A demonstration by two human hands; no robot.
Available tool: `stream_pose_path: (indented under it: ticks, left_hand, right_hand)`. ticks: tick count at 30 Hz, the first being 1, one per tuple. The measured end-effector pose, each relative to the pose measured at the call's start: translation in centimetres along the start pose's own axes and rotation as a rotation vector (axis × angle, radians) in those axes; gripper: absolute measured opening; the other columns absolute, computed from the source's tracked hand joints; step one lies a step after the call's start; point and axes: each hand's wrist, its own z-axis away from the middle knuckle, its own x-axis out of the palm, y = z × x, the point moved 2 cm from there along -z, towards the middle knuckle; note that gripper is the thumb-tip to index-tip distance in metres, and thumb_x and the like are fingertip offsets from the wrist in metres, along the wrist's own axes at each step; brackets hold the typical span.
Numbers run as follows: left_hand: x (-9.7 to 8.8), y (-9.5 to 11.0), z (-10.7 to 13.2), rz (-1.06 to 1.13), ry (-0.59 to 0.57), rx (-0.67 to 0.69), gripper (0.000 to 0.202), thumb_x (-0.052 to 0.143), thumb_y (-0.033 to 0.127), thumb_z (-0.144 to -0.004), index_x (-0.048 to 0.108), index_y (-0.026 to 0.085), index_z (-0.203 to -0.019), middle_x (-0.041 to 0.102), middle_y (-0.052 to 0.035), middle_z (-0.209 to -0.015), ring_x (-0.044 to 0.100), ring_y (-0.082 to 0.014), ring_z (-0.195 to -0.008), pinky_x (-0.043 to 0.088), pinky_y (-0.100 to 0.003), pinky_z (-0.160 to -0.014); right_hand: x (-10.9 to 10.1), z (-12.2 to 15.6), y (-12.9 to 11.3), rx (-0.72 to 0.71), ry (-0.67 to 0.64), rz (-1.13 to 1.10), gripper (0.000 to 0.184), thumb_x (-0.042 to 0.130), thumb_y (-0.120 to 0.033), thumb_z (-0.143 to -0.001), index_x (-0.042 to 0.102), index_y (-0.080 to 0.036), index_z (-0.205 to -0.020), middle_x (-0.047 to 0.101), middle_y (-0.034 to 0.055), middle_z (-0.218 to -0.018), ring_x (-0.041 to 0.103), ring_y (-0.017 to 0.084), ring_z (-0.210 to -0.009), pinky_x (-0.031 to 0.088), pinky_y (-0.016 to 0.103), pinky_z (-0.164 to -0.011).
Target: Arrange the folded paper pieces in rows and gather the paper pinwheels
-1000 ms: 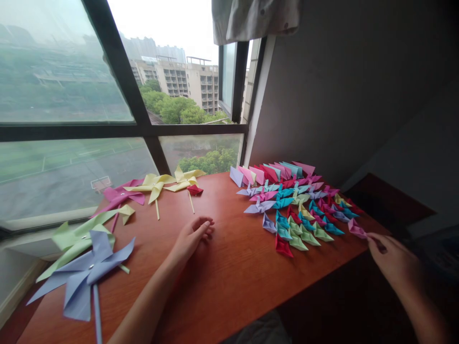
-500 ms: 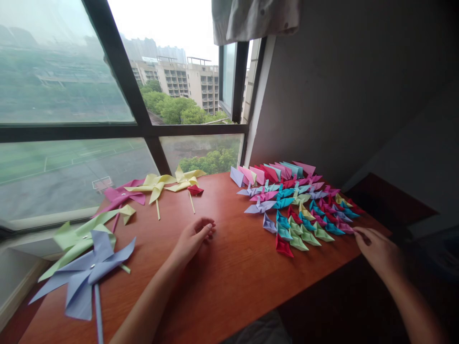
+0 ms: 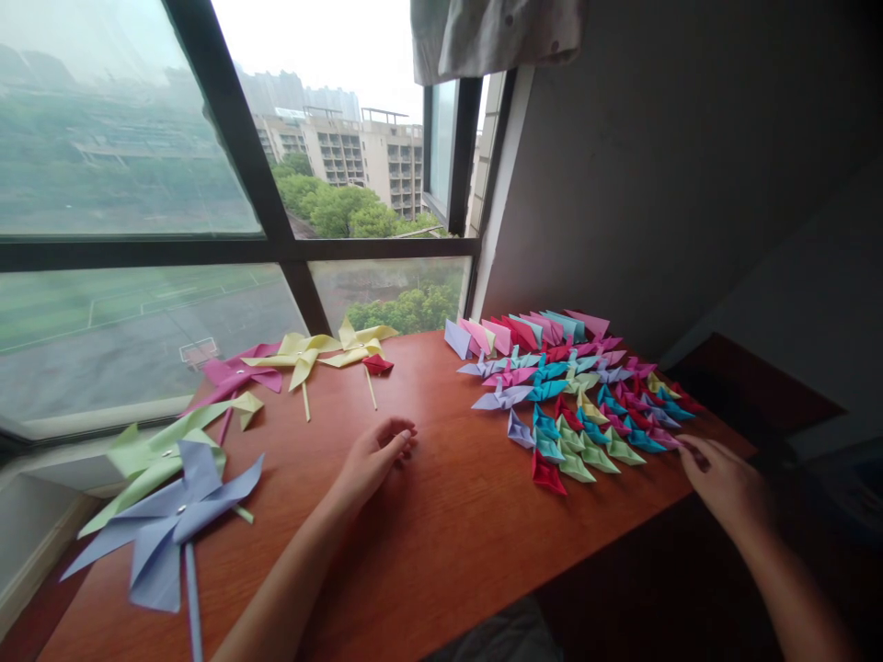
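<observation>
Right hand [image 3: 728, 483] at a pink paper boat [image 3: 665, 439], left hand [image 3: 374, 459] over the table [image 3: 448, 561]

Table [image 3: 448, 570], boats [image 3: 597, 454] left of the right hand [image 3: 728, 483], cranes [image 3: 503, 396] farther off, pinwheels [image 3: 183, 508] left of and beyond the left hand [image 3: 376, 460]

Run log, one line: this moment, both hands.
left hand: empty, at table; right hand: at end of pink paper boat, grip unclear; surroundings: other folded boats alongside

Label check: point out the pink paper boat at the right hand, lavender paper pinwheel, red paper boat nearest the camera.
Pink folded paper boat [image 3: 665, 439]: head view, visible side.
Lavender paper pinwheel [image 3: 182, 511]: head view, hub.
Red folded paper boat [image 3: 547, 475]: head view, middle.
</observation>
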Motion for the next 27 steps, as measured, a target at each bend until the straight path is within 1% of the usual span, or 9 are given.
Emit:
stream_pose_path:
  ticks: [4, 14, 16, 18, 20, 22, 24, 26, 27]
  left_hand:
    - [0.0, -0.1, -0.1, -0.014, -0.006, 0.001, 0.040, 0.069, 0.049, -0.074, 0.064, 0.015, -0.093, 0.071, -0.0088, -0.088, 0.066, -0.0203, -0.077, 0.051, -0.030, -0.064]
    - [-0.1, -0.3, 0.0, -0.026, -0.015, -0.005, 0.041, 0.067, 0.050, -0.075, 0.063, 0.014, -0.096, 0.071, -0.0092, -0.088, 0.064, -0.0197, -0.076, 0.051, -0.031, -0.065]
    - [-0.1, -0.3, 0.0, -0.027, -0.013, -0.008, 0.042, 0.068, 0.050, -0.075, 0.063, 0.014, -0.096, 0.071, -0.0093, -0.088, 0.063, -0.0180, -0.072, 0.051, -0.031, -0.065]
    - [-0.1, -0.2, 0.1, -0.026, -0.011, -0.012, 0.042, 0.068, 0.049, -0.075, 0.063, 0.014, -0.097, 0.072, -0.0094, -0.089, 0.062, -0.0167, -0.070, 0.051, -0.031, -0.065]
    - [0.0, -0.1, 0.1, -0.024, -0.009, -0.011, 0.041, 0.068, 0.048, -0.075, 0.063, 0.014, -0.097, 0.072, -0.0094, -0.090, 0.062, -0.0163, -0.070, 0.051, -0.031, -0.065]
    - [0.1, -0.1, 0.1, -0.022, -0.007, -0.006, 0.040, 0.068, 0.047, -0.075, 0.063, 0.014, -0.096, 0.072, -0.0093, -0.090, 0.062, -0.0161, -0.070, 0.051, -0.030, -0.065]
    - [0.1, -0.1, 0.1, -0.020, -0.005, -0.003, 0.039, 0.068, 0.046, -0.075, 0.063, 0.014, -0.096, 0.071, -0.0091, -0.089, 0.061, -0.0161, -0.069, 0.051, -0.030, -0.064]
    - [0.1, -0.1, 0.1, -0.018, -0.004, -0.006, 0.037, 0.067, 0.045, -0.075, 0.063, 0.014, -0.096, 0.071, -0.0088, -0.088, 0.061, -0.0159, -0.069, 0.051, -0.030, -0.064]
    - [0.1, -0.1, 0.1, -0.017, -0.003, -0.007, 0.037, 0.067, 0.045, -0.076, 0.063, 0.014, -0.095, 0.071, -0.0086, -0.088, 0.062, -0.0158, -0.069, 0.051, -0.029, -0.064]
  right_hand:
    - [0.0, 0.0, -0.3, 0.018, -0.005, 0.016, 0.034, 0.046, -0.042, -0.087, 0.070, -0.021, -0.099, 0.072, 0.0070, -0.098, 0.065, 0.021, -0.073, 0.043, 0.030, -0.059]
    - [0.2, 0.1, -0.2, 0.074, -0.041, -0.006, 0.032, 0.049, -0.041, -0.084, 0.070, -0.023, -0.100, 0.072, 0.0063, -0.097, 0.064, 0.020, -0.069, 0.045, 0.032, -0.061]
    - [-0.1, 0.2, -0.5, 0.086, -0.015, -0.010, 0.034, 0.049, -0.041, -0.083, 0.069, -0.022, -0.102, 0.072, 0.0076, -0.098, 0.064, 0.021, -0.069, 0.045, 0.033, -0.061]
    - [-0.8, 0.2, -1.1, 0.086, 0.044, -0.001, 0.036, 0.048, -0.042, -0.084, 0.069, -0.021, -0.105, 0.071, 0.0104, -0.098, 0.065, 0.022, -0.071, 0.045, 0.035, -0.061]
    - [-1.7, 0.0, -2.5, 0.076, 0.112, 0.012, 0.036, 0.049, -0.042, -0.086, 0.070, -0.021, -0.106, 0.072, 0.0132, -0.099, 0.065, 0.023, -0.073, 0.045, 0.036, -0.061]
    - [-2.7, -0.3, -4.7, 0.059, 0.179, 0.007, 0.035, 0.049, -0.041, -0.088, 0.071, -0.020, -0.106, 0.072, 0.0141, -0.099, 0.066, 0.022, -0.073, 0.046, 0.035, -0.062]
    - [-3.6, -0.7, -7.8, 0.020, 0.243, -0.024, 0.033, 0.050, -0.038, -0.090, 0.071, -0.019, -0.106, 0.073, 0.0123, -0.099, 0.067, 0.022, -0.073, 0.048, 0.034, -0.065]
    - [-4.3, -0.9, -11.8, -0.060, 0.283, -0.078, 0.028, 0.052, -0.034, -0.091, 0.071, -0.019, -0.106, 0.073, 0.0089, -0.101, 0.069, 0.022, -0.078, 0.051, 0.033, -0.069]
    - [-4.5, -0.9, -14.0, -0.117, 0.291, -0.115, 0.025, 0.053, -0.031, -0.092, 0.071, -0.020, -0.105, 0.073, 0.0080, -0.101, 0.069, 0.022, -0.084, 0.052, 0.032, -0.074]
